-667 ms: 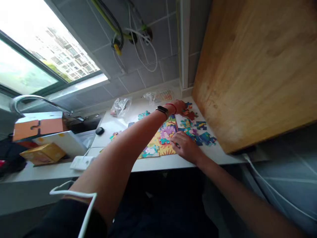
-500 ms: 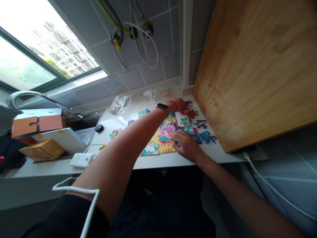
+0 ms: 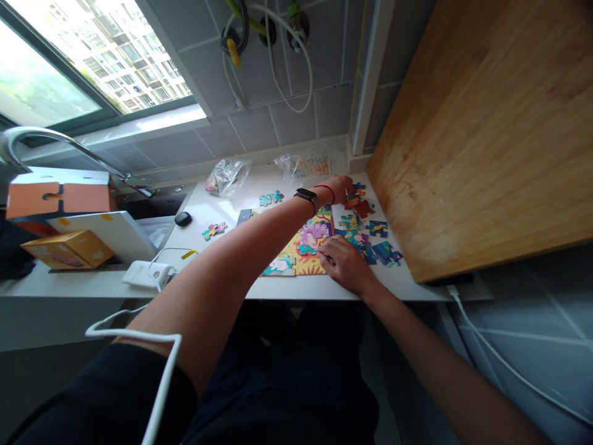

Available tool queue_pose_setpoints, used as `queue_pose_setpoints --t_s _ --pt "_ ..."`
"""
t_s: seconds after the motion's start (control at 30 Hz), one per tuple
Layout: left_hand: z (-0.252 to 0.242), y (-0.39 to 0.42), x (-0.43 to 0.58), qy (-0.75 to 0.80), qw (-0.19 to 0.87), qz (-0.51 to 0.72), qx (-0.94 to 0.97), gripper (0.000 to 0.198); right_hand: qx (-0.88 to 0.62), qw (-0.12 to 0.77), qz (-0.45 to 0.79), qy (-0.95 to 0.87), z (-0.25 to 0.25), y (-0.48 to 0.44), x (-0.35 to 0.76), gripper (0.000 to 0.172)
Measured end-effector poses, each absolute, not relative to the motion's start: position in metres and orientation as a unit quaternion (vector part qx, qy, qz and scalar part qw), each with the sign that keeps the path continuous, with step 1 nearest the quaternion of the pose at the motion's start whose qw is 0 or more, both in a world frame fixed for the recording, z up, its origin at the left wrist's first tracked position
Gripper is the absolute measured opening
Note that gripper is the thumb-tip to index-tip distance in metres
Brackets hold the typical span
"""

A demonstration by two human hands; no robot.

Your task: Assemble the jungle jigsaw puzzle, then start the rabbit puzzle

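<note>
Left grip (image 3: 340,188) had pieces (image 3: 364,209) just to its right, couldn't tell if it held any; right grip (image 3: 343,262) was curled, contents unclear, puzzle (image 3: 313,232) at its fingertips

A partly assembled jigsaw puzzle (image 3: 311,267) lies near the front edge of the tabletop (image 3: 278,288). To its right are loose puzzle pieces (image 3: 383,252) (others lie off to its left), and farther right a wooden board (image 3: 486,130). Behind the puzzle, near the wall (image 3: 245,133), lie two plastic bags (image 3: 228,176). Left are a power strip (image 3: 143,274), then a carton (image 3: 69,248); behind them, a faucet (image 3: 69,142) reaches over the sink (image 3: 163,205).
</note>
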State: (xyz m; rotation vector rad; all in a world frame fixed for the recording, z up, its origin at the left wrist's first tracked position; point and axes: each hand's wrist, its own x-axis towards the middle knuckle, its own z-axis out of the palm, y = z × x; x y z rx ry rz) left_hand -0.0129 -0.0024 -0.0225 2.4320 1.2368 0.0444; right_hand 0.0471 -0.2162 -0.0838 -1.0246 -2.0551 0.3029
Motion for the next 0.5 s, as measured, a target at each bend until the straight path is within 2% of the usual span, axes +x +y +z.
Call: queue_pose_setpoints --t_s 0.33,0.5 --pt "0.000 -0.009 -0.041 0.462 0.210 0.054 0.860 0.018 -0.393 0.412 0.106 -0.815 -0.082 -0.216 0.046 0.015" --pt "0.002 -0.013 -0.043 0.471 0.193 0.059 0.859 0.019 -0.394 0.410 0.108 -0.816 -0.081 -0.217 0.046 0.015"
